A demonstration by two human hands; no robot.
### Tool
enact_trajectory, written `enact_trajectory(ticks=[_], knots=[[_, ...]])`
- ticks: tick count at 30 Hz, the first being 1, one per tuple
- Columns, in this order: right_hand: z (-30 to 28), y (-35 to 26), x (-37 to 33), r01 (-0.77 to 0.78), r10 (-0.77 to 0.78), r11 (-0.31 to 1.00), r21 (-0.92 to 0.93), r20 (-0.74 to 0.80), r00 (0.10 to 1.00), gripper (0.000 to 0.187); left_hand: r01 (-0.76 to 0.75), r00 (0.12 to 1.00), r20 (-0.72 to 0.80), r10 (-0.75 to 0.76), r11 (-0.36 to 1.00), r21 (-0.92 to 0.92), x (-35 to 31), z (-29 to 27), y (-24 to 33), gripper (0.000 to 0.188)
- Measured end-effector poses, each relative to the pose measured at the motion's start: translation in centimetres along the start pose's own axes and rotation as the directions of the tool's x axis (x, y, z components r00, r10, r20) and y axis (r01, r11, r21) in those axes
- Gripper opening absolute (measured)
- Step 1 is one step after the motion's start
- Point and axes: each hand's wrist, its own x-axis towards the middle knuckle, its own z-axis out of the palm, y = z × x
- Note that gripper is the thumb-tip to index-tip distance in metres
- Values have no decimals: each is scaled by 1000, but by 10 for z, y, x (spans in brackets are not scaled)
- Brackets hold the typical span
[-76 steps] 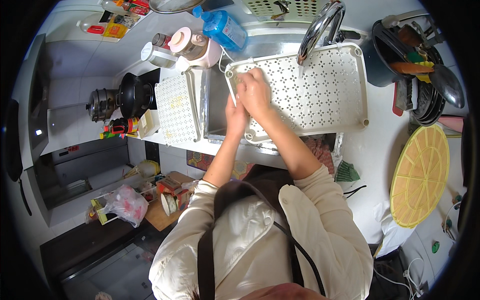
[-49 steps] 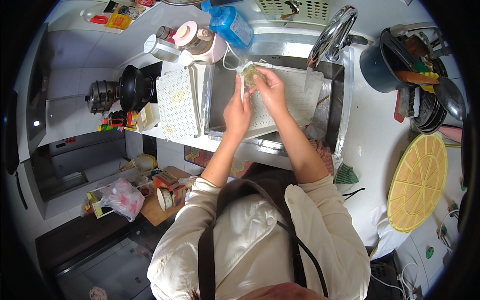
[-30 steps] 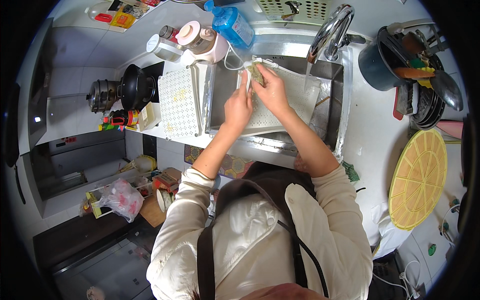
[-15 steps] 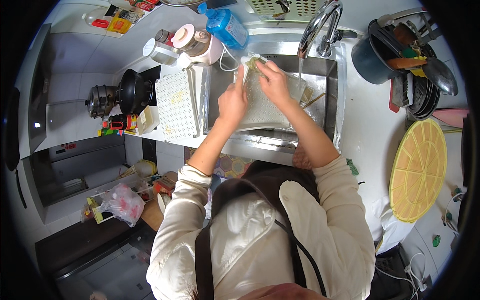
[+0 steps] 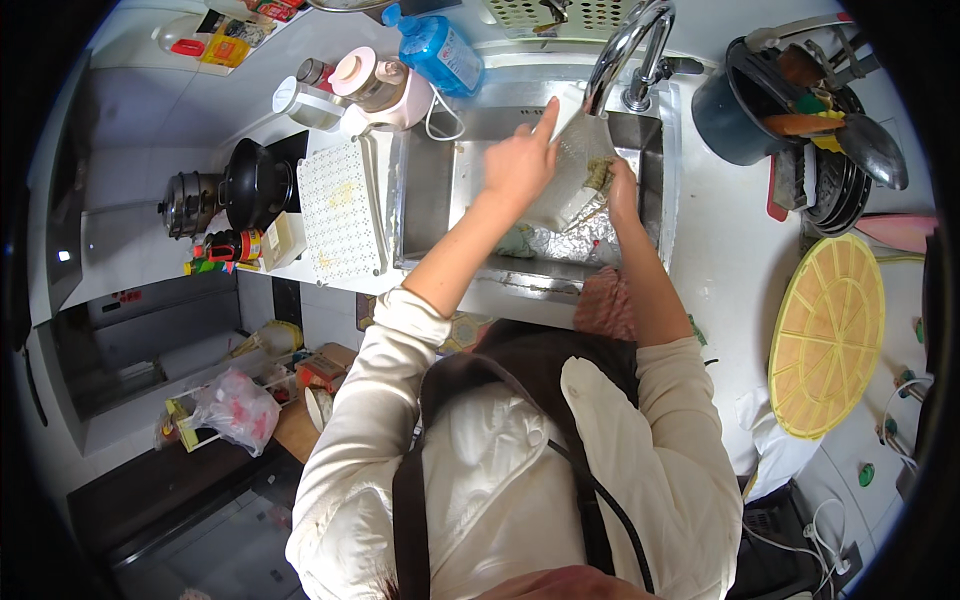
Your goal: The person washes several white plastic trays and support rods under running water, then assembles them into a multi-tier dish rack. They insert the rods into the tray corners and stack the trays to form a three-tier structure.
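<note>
Over the steel sink (image 5: 412, 215) a white perforated tray (image 5: 572, 165) stands tilted beneath the faucet (image 5: 612, 62). My left hand (image 5: 522, 165) grips the tray's left side, its index finger stretched along the edge. At the tray's right side, my right hand (image 5: 622, 190) is closed on a greenish scrubbing cloth (image 5: 599, 173), pressed against the tray; its fingertips are partly hidden. Light reflects off the wet sink bottom, where small scraps lie. A second white, dotted tray (image 5: 338, 205) rests on the counter left of the sink.
Behind the sink's left corner stand a blue pump bottle (image 5: 440, 55) and a pink-and-white appliance (image 5: 375, 90). A dark bucket of utensils (image 5: 745, 115) is at the right. Nearer is a round yellow board (image 5: 828, 335). A black pan (image 5: 250, 185) stands far left.
The tray has swung from lying in the sink to a steeper tilt under the faucet. My left hand moved right and up; my right hand moved right and down with the scrubbing cloth.
</note>
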Motion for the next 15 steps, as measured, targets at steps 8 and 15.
enact_trajectory(ticks=[8,15], knots=[[16,-90,-2,-245,216,918,313,126,968,46,-133,991,20,134,991,-27,47,24,29,51],[10,-118,14,-220,217,965,145,34,975,27,-262,964,30,264,964,-45,39,27,35,55]])
